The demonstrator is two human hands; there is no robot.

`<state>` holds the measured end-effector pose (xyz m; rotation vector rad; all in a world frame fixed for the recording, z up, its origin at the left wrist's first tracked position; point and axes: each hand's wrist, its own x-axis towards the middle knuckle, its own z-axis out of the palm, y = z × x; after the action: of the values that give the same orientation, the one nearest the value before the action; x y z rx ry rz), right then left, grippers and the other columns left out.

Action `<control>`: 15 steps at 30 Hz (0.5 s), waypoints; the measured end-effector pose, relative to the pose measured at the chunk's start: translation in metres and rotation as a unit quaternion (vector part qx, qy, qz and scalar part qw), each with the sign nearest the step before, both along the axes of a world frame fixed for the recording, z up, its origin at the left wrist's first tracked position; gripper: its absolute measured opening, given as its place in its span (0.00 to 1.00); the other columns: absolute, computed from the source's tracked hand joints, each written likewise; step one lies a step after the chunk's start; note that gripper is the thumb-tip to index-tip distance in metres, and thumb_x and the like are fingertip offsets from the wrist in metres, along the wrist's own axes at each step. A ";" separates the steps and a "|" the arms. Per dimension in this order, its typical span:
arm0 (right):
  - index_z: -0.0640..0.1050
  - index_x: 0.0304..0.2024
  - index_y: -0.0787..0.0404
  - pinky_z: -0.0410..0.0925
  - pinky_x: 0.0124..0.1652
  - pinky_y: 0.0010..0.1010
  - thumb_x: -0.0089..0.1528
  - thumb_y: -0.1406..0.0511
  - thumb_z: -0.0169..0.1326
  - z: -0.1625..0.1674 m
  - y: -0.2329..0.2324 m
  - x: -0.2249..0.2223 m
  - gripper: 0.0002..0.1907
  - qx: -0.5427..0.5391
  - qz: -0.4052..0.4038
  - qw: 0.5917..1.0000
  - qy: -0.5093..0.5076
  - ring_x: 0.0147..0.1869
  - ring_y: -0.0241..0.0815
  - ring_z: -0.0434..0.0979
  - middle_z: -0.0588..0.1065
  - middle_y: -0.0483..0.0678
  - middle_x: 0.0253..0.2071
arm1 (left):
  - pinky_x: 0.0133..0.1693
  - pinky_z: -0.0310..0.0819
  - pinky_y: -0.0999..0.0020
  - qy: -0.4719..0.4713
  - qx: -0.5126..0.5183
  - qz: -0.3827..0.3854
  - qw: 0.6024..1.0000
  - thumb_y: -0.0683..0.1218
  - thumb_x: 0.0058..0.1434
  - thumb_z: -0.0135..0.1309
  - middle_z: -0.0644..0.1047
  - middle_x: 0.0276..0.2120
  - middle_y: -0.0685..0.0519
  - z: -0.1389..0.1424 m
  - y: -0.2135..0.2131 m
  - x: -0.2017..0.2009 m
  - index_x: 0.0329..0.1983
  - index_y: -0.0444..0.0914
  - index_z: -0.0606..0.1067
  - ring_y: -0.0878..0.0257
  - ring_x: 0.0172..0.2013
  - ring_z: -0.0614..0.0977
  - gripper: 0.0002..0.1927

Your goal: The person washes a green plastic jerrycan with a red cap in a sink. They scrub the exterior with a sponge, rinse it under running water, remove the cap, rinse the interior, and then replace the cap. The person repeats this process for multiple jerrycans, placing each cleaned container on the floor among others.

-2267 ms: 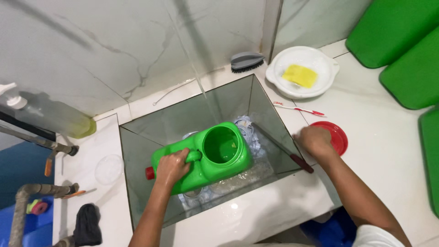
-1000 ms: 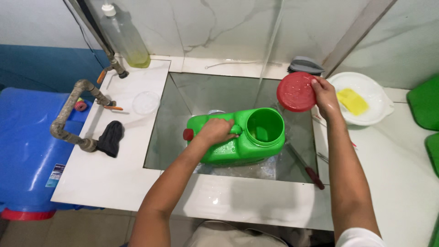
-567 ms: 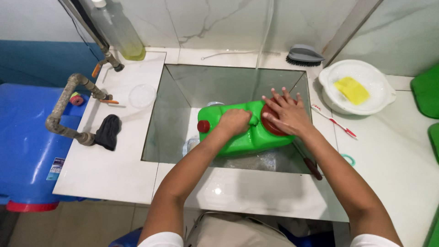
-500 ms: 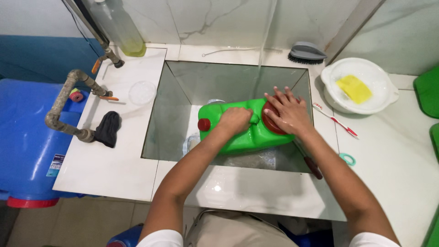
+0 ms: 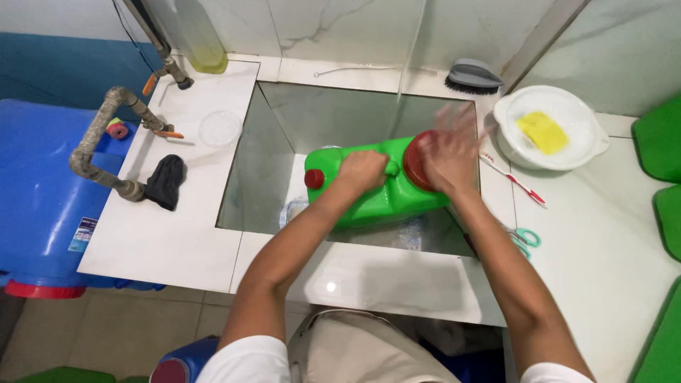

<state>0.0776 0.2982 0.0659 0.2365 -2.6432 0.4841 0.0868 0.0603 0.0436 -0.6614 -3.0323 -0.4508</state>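
**Both hands on the green jug in the sink**

My left hand [image 5: 363, 172] is clenched around the handle on top of the green jug [image 5: 369, 195], knuckles up. My right hand [image 5: 447, 152] is pressed flat over the big red lid [image 5: 413, 162] at the jug's wide mouth, fingers spread and blurred. The lid sits on the mouth under my palm; how tightly it sits I cannot tell.

The jug lies on its side inside the sink [image 5: 255, 177], below and between my two forearms. A small red cap [image 5: 314, 179] closes its spout, just left of my left hand. Beneath the jug there is some clear plastic [image 5: 397, 234] on the sink floor.

Just right of my right hand, on the table [image 5: 603, 234], a red and white toothbrush [image 5: 514, 181] lies slantwise. Past it stands a white bowl [image 5: 582, 142] with a yellow sponge [image 5: 540, 132] in it. Nearer to me than the toothbrush lie scissors [image 5: 523, 240] with teal grips. Beyond my right hand, at the sink's far edge, sits a grey brush [image 5: 474, 75].

Well left of my left hand, across the sink, a clear round lid [image 5: 220, 128] and a black cloth [image 5: 164, 181] lie on the table. A grey pipe [image 5: 106, 142] bends beside them, and a bottle [image 5: 198, 39] of yellowish liquid stands at the far corner. A blue drum [image 5: 39, 177] stands left of the table.
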 end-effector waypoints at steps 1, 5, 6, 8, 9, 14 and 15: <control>0.47 0.80 0.57 0.26 0.71 0.70 0.73 0.46 0.37 -0.002 0.000 -0.004 0.40 0.004 0.007 0.999 -0.036 0.83 0.67 0.26 0.34 0.63 0.81 | 0.40 0.79 0.46 -0.001 0.000 -0.001 1.000 0.44 0.50 0.58 0.82 0.34 0.40 0.006 -0.005 0.001 0.36 0.39 0.81 0.42 0.38 0.84 0.10; 0.46 0.82 0.58 0.26 0.71 0.70 0.75 0.52 0.32 0.015 0.000 -0.012 0.36 0.011 -0.067 0.998 -0.010 0.84 0.69 0.26 0.34 0.65 0.82 | 0.39 0.78 0.43 0.024 -0.017 0.014 0.999 0.45 0.51 0.58 0.81 0.32 0.39 0.041 -0.043 -0.002 0.38 0.39 0.79 0.40 0.37 0.84 0.12; 0.47 0.82 0.56 0.27 0.73 0.67 0.75 0.49 0.28 0.028 -0.002 -0.010 0.36 -0.094 -0.036 0.995 -0.023 0.85 0.66 0.26 0.35 0.61 0.82 | 0.39 0.78 0.43 0.011 -0.027 0.028 0.999 0.45 0.54 0.57 0.81 0.33 0.39 0.048 -0.057 0.001 0.40 0.39 0.79 0.40 0.37 0.84 0.11; 0.50 0.81 0.53 0.28 0.78 0.61 0.75 0.46 0.22 0.070 -0.007 -0.008 0.36 -0.202 0.042 0.978 0.005 0.86 0.63 0.26 0.35 0.56 0.84 | 0.39 0.78 0.42 0.033 -0.015 0.041 0.999 0.46 0.53 0.57 0.81 0.32 0.39 0.064 -0.078 0.009 0.39 0.39 0.79 0.39 0.36 0.84 0.11; 0.53 0.81 0.52 0.28 0.79 0.59 0.75 0.45 0.20 0.093 -0.016 -0.005 0.37 -0.206 0.088 0.974 0.035 0.87 0.62 0.25 0.35 0.54 0.84 | 0.39 0.77 0.42 0.049 -0.011 0.050 0.997 0.46 0.52 0.57 0.81 0.31 0.38 0.073 -0.087 0.013 0.38 0.38 0.79 0.39 0.35 0.84 0.11; 0.54 0.85 0.54 0.24 0.76 0.61 0.76 0.44 0.22 0.187 -0.080 0.000 0.39 0.002 0.156 0.986 0.057 0.85 0.62 0.26 0.35 0.59 0.83 | 0.38 0.76 0.42 0.077 0.030 0.105 0.991 0.48 0.52 0.58 0.81 0.31 0.38 0.124 -0.116 0.053 0.39 0.40 0.79 0.39 0.35 0.83 0.13; 0.54 0.84 0.56 0.25 0.74 0.61 0.76 0.45 0.22 0.193 -0.089 -0.004 0.39 -0.017 0.161 0.985 0.063 0.85 0.63 0.28 0.37 0.61 0.83 | 0.38 0.76 0.42 0.086 0.034 0.122 0.988 0.48 0.51 0.59 0.81 0.30 0.39 0.137 -0.129 0.065 0.39 0.40 0.79 0.39 0.35 0.83 0.13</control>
<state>0.0735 0.2091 0.2585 0.6684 -2.4795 0.5943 0.1515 -0.0683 0.1805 -0.3021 -2.8678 -0.4597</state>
